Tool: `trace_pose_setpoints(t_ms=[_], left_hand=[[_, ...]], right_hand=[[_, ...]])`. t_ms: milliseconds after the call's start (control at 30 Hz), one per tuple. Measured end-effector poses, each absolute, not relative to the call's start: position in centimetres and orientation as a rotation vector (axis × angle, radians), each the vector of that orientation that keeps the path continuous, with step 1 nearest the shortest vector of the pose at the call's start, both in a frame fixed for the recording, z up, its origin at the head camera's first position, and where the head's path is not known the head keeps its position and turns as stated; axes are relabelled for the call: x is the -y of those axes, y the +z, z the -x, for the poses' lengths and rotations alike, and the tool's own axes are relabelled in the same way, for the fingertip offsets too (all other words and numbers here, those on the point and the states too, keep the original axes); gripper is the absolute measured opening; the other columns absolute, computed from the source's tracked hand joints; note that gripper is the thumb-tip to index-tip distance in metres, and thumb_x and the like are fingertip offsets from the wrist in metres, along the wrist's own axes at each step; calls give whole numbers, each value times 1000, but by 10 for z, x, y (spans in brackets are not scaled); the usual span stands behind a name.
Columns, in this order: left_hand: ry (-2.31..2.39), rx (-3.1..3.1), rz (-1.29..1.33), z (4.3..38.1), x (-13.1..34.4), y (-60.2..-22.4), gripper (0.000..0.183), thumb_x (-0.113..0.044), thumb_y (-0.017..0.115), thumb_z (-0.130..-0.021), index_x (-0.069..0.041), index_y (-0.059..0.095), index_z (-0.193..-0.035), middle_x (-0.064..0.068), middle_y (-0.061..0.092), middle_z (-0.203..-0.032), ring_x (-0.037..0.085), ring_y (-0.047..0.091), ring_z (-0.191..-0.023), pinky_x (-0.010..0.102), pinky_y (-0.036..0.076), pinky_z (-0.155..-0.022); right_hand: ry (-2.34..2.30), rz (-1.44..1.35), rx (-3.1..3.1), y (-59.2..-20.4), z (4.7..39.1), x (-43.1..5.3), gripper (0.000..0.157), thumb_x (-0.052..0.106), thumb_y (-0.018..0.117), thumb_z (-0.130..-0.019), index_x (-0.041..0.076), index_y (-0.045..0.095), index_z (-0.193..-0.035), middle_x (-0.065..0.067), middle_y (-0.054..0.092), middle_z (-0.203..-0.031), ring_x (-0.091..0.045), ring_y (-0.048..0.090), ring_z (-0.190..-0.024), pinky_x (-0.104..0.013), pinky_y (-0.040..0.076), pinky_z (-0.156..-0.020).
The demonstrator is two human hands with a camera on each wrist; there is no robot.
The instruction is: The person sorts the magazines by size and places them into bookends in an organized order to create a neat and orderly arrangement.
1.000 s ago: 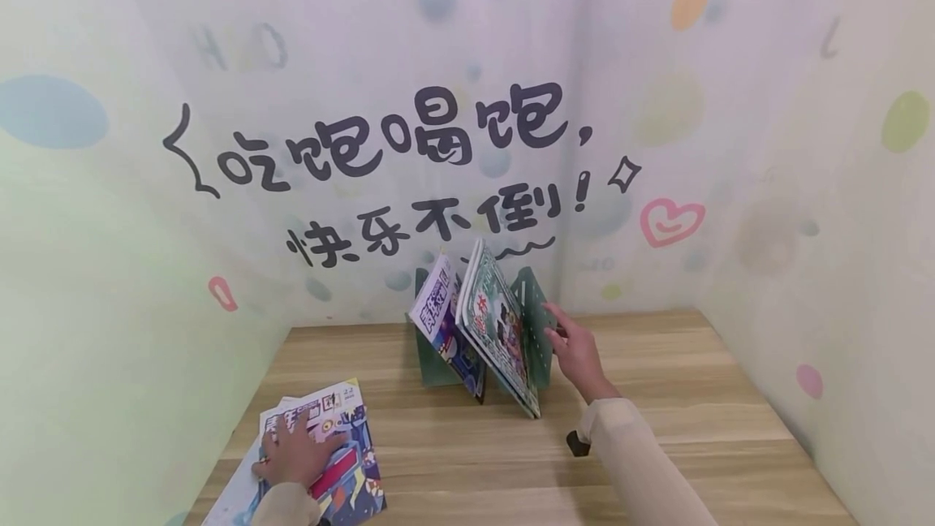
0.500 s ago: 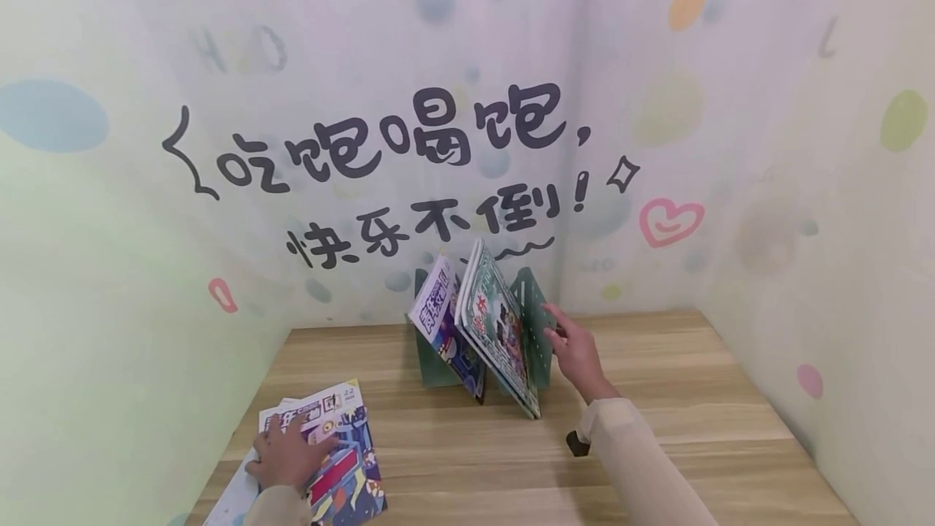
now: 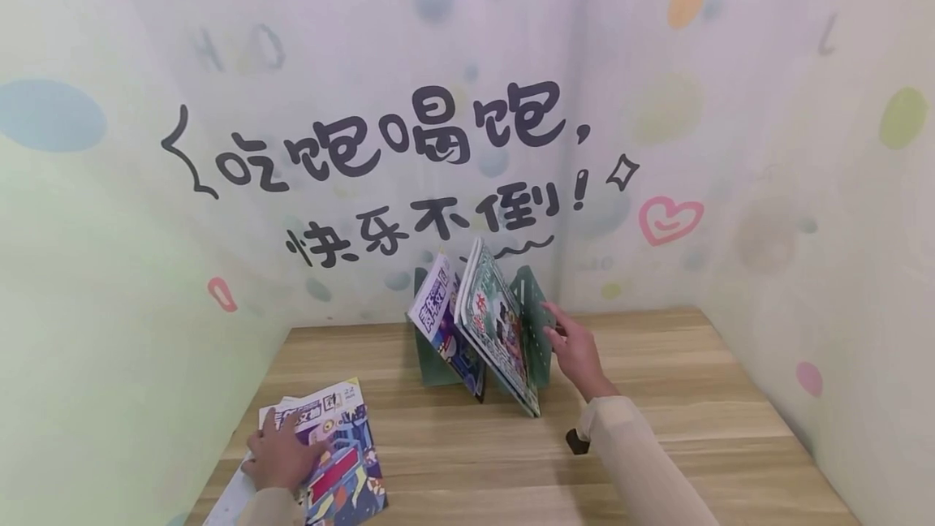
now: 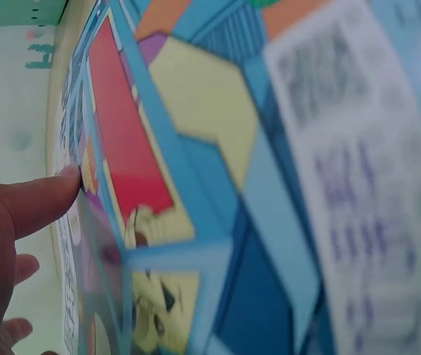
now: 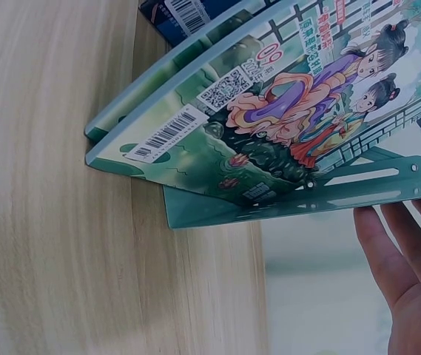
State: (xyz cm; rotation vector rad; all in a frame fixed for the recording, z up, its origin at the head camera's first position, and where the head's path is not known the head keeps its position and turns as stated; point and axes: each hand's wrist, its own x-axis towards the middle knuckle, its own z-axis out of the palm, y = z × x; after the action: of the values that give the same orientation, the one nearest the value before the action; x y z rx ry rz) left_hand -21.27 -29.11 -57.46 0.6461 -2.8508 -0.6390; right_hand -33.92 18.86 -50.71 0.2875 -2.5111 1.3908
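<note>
My left hand point(image 3: 282, 453) rests on a magazine point(image 3: 346, 461) with a colourful blue and purple cover, lying flat at the left of the table. Its fingers are spread, and in the left wrist view the thumb point(image 4: 44, 198) touches the cover. The fingers of my right hand point(image 3: 582, 355) touch the outer face of the right panel of a green perforated bookend point(image 3: 539, 331). Between the bookend panels lean a purple magazine point(image 3: 445, 323) on the left and green-covered magazines point(image 3: 504, 331) on the right, tilted. Barcodes show on them in the right wrist view.
Under the left magazine, a paler magazine point(image 3: 232, 497) sticks out at the left. The wooden table point(image 3: 467, 469) meets a printed wall point(image 3: 365, 282) behind the bookend, with more walls at both sides.
My left hand has slid a little to the left over the magazine, baring more of its cover. The right hand and the bookend have stayed in place.
</note>
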Motion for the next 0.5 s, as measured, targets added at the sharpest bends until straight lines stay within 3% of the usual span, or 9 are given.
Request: trace_pose_setpoints(t_ms=[500], left_hand=[[-662, 2860, -510, 205, 299, -575, 74, -24, 81, -73, -3, 49, -136, 29, 27, -144, 56, 28, -117, 79, 35, -82]], right_hand=[[1387, -298, 2516, -504, 337, -188, 47, 12, 57, -99, 25, 48, -143, -15, 51, -141, -37, 61, -110, -46, 57, -81]])
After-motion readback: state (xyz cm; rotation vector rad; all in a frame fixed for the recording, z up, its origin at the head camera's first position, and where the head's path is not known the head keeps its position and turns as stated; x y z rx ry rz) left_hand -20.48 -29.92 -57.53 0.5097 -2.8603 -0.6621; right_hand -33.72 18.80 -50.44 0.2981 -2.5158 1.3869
